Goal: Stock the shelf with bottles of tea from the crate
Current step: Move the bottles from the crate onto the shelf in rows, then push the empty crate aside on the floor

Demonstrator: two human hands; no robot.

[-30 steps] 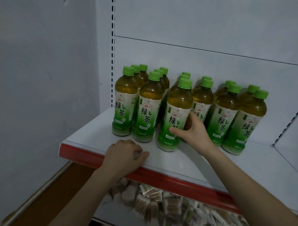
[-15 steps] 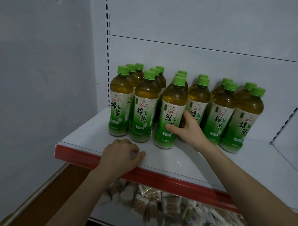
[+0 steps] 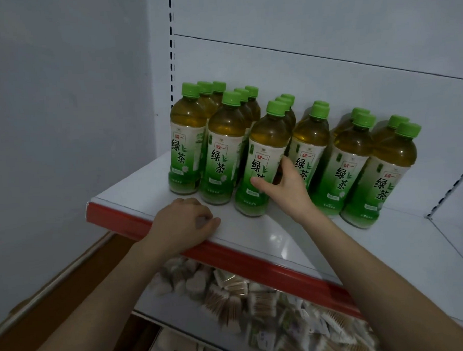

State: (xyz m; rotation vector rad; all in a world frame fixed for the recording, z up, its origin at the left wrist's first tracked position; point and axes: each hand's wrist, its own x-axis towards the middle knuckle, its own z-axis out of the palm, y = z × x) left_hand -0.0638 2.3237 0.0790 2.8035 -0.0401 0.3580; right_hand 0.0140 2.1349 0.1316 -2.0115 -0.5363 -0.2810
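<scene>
Barely shifted from a second back: same front bottle (image 3: 264, 158) in the right hand (image 3: 287, 194), maybe nudged a hair deeper toward its row. Left hand (image 3: 182, 225) parked on the same bit of the shelf (image 3: 281, 242) lip.

Grip right now: thumb laid across the lower label, other fingers hooked round the right side and back, squeezed in beside the next bottle over. Proper hold, not just a touch. Left hand curled into a loose fist on the red front edge, nothing visible in it.

Looks like the squaring-up bit. To do it well:
- Slide rather than lift, and keep the base flat on the shelf.
- Push low on the body to avoid tipping into the ones behind.
- Line the base up with the front two on its left. Already looks close, hard to call exactly.
- Keep the label facing out.
- Draw the fingers straight back afterwards so as not to drag the neighbour.

As for looks — clear plastic, amber-green tea, green screw cap, white-to-green label with big green characters. Standing upright, third from the left in the front rank, right up against the ones behind.

Six columns of bottles (image 3: 357, 164) all told, two or three deep, bunched toward the left end. No crate in shot.
</scene>
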